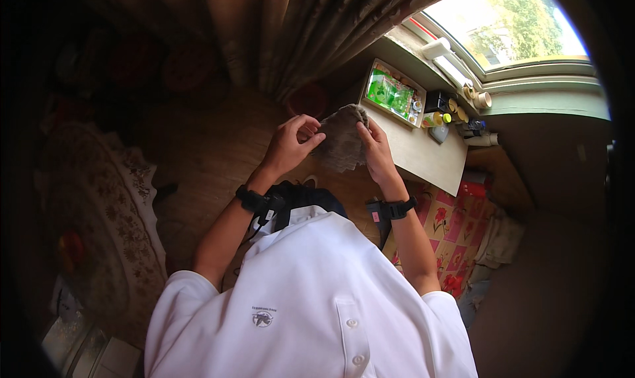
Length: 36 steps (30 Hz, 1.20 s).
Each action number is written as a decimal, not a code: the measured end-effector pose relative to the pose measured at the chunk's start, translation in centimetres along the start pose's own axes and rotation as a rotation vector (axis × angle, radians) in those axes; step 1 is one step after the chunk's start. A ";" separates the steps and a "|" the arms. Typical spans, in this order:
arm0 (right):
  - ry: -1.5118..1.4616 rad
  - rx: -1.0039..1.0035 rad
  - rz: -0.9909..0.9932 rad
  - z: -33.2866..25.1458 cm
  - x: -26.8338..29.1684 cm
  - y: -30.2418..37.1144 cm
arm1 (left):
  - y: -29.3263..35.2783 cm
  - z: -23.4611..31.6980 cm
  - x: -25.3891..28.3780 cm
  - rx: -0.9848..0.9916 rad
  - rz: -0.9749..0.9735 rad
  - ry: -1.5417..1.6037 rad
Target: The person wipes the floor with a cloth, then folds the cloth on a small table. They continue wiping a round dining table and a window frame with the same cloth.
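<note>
In front of my chest, a crumpled grey-brown cloth (340,141) hangs from my right hand (378,150). The thumb and fingers of that hand pinch its upper right edge. My left hand (291,143) is at the cloth's left edge, its fingers loosely curled and the thumb apart from them. No part of the cloth shows clearly gripped between those fingers. Both wrists wear black straps with small devices.
At the right, a pale tabletop (433,154) bears a tray (423,90) with a green packet, and a yellow-capped bottle (433,119). Behind hang brown curtains (264,34) beside a window (516,27). Left is a lace-edged tablecloth (132,239); lower right, a floral cloth (440,236).
</note>
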State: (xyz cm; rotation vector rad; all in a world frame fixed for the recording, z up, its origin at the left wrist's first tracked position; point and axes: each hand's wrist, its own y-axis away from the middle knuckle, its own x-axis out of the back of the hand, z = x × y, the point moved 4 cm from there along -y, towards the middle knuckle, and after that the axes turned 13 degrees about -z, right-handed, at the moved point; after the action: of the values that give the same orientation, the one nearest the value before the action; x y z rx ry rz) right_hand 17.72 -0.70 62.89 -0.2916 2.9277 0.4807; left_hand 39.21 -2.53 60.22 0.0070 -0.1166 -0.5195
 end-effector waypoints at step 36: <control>1.347 0.122 -0.247 -7.8 4.4 -5.0 | -6.7 5.5 9.3 -0.172 -0.067 -0.724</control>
State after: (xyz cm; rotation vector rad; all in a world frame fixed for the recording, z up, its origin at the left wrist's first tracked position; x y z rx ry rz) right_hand 13.58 -8.65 67.86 -1.4049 4.0023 -0.0021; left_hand 43.27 -12.84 66.43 -0.3485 -0.7803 -0.5788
